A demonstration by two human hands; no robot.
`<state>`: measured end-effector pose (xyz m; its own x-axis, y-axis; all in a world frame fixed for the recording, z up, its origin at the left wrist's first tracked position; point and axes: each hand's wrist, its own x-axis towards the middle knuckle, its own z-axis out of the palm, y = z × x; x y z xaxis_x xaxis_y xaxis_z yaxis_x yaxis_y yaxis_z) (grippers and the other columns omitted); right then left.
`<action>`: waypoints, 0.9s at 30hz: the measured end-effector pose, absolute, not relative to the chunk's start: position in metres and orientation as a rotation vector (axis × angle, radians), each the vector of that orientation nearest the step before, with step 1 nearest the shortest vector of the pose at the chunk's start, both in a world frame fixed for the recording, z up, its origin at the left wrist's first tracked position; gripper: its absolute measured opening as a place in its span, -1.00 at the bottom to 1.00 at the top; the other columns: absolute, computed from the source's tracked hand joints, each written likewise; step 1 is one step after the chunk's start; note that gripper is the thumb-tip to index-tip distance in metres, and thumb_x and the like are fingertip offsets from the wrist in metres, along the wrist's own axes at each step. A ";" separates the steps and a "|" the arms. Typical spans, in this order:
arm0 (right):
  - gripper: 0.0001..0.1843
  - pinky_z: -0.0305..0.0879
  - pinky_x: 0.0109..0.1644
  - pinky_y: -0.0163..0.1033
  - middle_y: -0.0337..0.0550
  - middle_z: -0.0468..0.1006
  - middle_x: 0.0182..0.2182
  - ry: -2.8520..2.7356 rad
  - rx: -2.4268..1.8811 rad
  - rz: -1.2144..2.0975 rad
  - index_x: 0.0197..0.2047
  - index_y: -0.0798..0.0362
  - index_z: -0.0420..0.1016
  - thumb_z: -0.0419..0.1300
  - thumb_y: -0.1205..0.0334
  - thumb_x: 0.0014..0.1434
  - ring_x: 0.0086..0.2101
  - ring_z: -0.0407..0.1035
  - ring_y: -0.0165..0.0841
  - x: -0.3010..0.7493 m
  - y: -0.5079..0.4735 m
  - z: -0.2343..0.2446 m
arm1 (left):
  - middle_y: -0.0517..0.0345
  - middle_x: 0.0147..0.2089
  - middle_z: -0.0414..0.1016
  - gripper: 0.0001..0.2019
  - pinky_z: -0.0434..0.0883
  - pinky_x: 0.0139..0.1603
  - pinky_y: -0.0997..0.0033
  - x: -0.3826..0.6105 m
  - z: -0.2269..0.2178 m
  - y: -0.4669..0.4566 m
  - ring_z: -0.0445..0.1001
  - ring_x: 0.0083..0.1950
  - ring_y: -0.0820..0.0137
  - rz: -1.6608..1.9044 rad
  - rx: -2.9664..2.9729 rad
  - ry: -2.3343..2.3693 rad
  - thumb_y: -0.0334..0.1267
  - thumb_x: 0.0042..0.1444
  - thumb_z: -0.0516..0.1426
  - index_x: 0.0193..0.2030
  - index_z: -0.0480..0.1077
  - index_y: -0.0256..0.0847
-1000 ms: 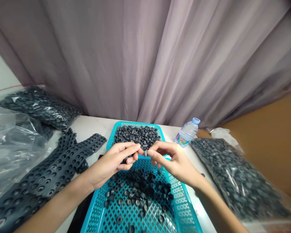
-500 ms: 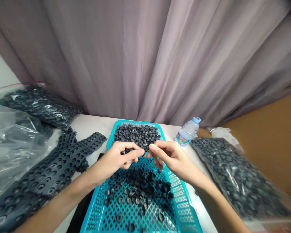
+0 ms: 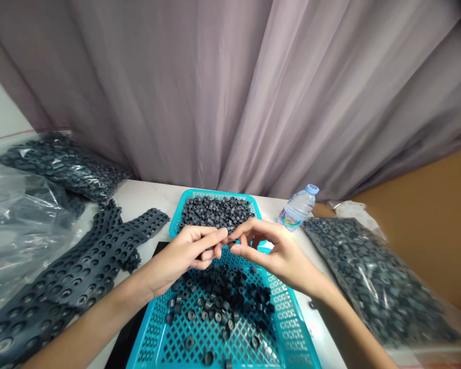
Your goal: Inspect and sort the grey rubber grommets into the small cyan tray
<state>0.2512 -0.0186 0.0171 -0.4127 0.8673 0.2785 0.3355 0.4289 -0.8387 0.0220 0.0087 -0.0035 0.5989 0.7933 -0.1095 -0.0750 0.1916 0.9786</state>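
Left grip (image 3: 203, 248) and right grip (image 3: 261, 243) hold one black part (image 3: 232, 243); two baskets (image 3: 141, 342).

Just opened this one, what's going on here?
A person works with both bare hands above a near blue basket of loosely scattered dark pieces. The right hand seems to pinch a small dark part beside the fingertips of the curled left hand. A far blue basket holds a fuller heap. Dark sheets with round hollows lie to the left.
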 end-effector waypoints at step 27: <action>-0.74 0.29 -0.20 -0.21 -0.17 0.61 -0.32 -1.692 -0.975 1.183 -0.19 0.04 0.64 0.33 0.01 0.37 -0.31 0.43 -0.33 0.228 -0.009 -0.009 | 0.25 -0.39 0.21 -0.47 -0.15 -0.51 0.51 0.030 -0.012 0.004 -0.01 -0.43 0.52 0.662 1.060 0.782 0.25 0.36 0.09 -0.22 0.41 -0.28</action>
